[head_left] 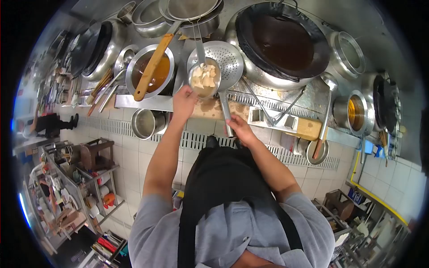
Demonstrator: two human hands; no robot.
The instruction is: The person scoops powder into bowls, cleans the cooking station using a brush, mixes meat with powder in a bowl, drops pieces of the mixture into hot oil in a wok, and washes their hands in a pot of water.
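My left hand (185, 102) is closed on the near left rim of a small metal bowl (194, 85). Pale, cut pieces of food (203, 77) lie inside, in some cloudy liquid. My right hand (241, 128) is wrapped round the metal handle of a perforated skimmer (225, 61). The skimmer's wide, holed head lies behind and to the right of the bowl, partly hidden by it. Whether bowl and skimmer touch, I cannot tell. A metal handle from a strainer (190, 8) hangs down just behind the bowl.
A large black wok (325, 49) with dark liquid sits right of the skimmer. Left stands a metal pot (130, 80) of brown liquid, a wooden handle (152, 69) across it. A ladle (328, 96) rests to the right. Another person (47, 121) is at far left.
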